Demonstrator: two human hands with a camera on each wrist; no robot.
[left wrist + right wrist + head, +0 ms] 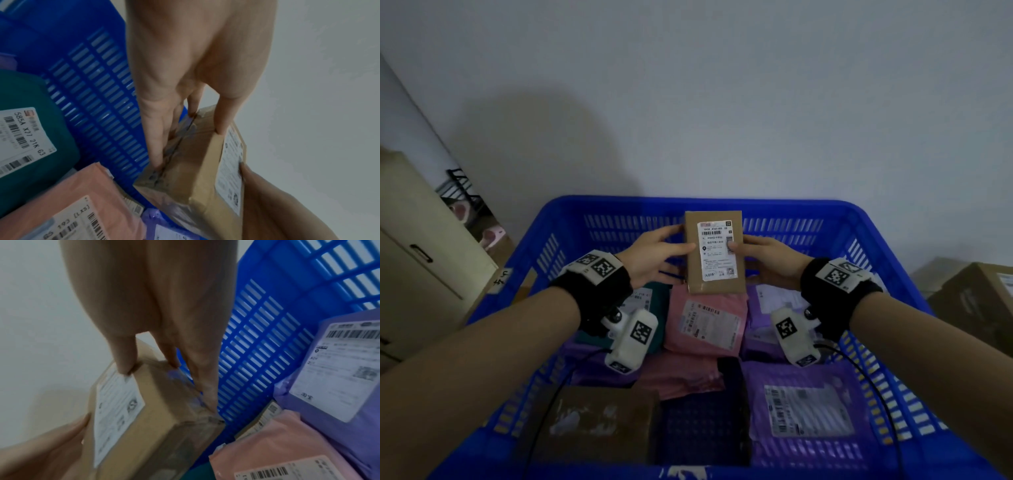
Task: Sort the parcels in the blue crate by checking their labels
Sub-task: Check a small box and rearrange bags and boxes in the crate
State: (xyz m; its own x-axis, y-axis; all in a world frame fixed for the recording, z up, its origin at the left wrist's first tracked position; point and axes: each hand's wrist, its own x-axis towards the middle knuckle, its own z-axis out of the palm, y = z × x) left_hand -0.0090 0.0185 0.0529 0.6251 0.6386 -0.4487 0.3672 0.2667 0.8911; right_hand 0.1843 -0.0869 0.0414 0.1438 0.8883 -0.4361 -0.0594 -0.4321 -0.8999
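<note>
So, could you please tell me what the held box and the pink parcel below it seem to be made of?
The held box looks like matte brown cardboard: stiff square edges, glossy tape on its ends. The pink parcel seems to be a soft plastic mailer, smooth and slightly wrinkled, though the film type is uncertain.

The head view is dim and bluish-grey, with a broad soft shadow (544,150) cast on the pale wall up and to the left of the blue slatted plastic crate (722,205), so the light seems to come from behind the viewer; its straight lines bow toward the edges. Parcels at the crate's near edge are dark and smeared. Both wrist views are soft with motion blur, most label print unreadable, the wall washed out pale.
</note>
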